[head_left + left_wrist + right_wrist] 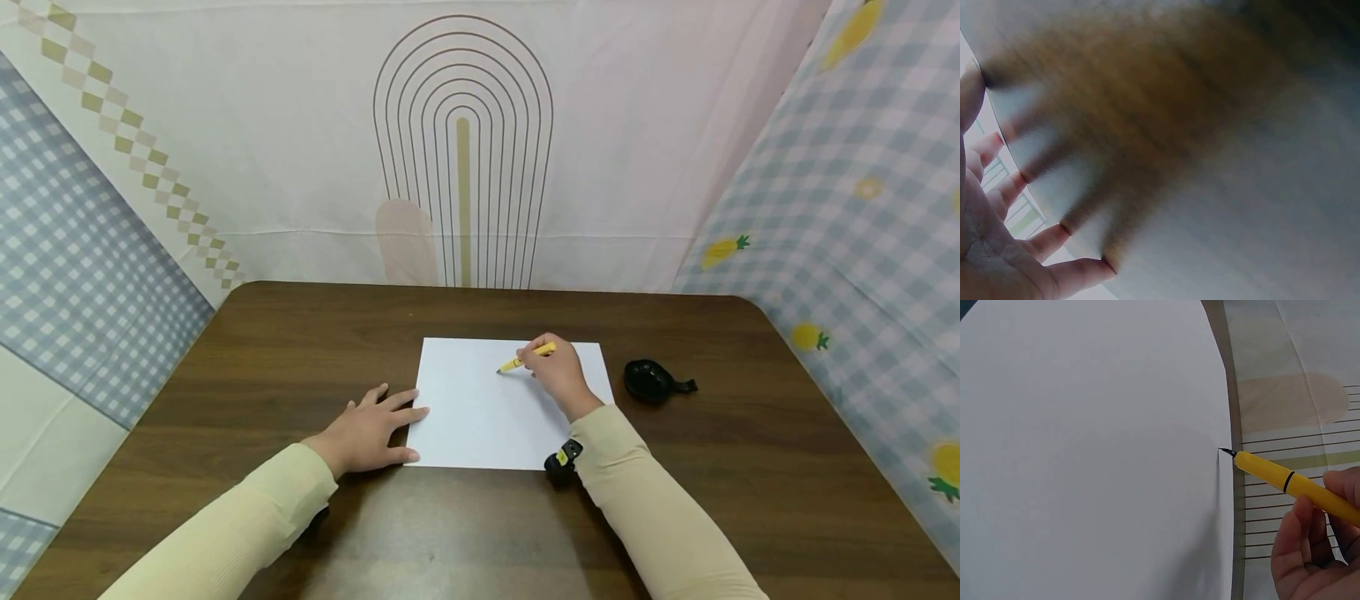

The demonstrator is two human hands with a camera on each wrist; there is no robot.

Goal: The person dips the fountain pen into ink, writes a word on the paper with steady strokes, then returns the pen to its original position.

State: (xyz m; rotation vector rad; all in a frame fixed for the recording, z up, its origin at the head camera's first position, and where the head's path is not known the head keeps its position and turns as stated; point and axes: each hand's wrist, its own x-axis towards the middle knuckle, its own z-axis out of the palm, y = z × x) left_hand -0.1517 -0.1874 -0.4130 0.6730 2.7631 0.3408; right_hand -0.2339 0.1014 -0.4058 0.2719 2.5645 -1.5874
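A sheet of white paper [480,417] lies on the brown table. My right hand [558,377] pinches a yellow fountain pen [528,359] over the paper's upper right part. In the right wrist view the pen [1291,481] slants down, its dark nib meeting the white sheet [1097,450], which shows no marks there. Spread out flat, my left hand [371,433] rests at the paper's left edge, some fingertips over the sheet. The left wrist view shows that hand's fingers [1050,240] straight and apart, holding nothing.
Right of the paper sits a black rounded object [649,382] with a short tab; its kind is unclear. The wooden table [315,333] ends at a white patterned cloth [300,150] behind, with checked cloth [862,275] along the right side. A small black device [562,462] is on my right wrist.
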